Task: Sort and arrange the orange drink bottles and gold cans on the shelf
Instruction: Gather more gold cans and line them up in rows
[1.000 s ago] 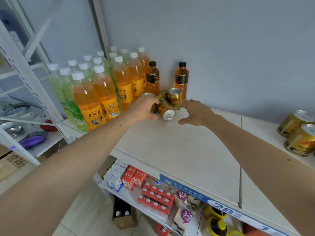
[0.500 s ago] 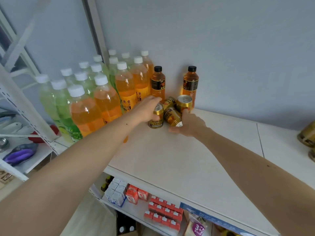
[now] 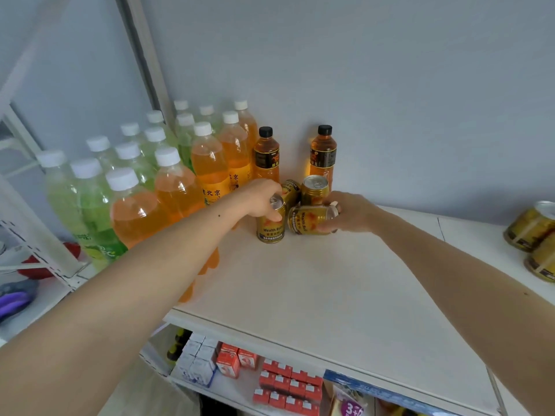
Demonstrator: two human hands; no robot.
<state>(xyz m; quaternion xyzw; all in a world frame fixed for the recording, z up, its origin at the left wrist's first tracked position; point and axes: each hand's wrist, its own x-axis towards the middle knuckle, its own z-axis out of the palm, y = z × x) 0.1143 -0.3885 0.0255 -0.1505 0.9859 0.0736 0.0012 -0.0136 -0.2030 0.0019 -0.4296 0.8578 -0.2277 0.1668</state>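
Here, in the middle of the frame, the left hand (image 3: 260, 197) gripped from above an upright gold metal can (image 3: 270, 226) on the white shelf board (image 3: 315, 289), while the right hand (image 3: 348, 214) curled its fingers around a lying gold can (image 3: 309, 220) just beside it, before two black-capped orange drink bottles (image 3: 266, 157).

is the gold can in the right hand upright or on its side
On its side. The can lies flat on the shelf, its label running sideways, with the right hand gripping its end.
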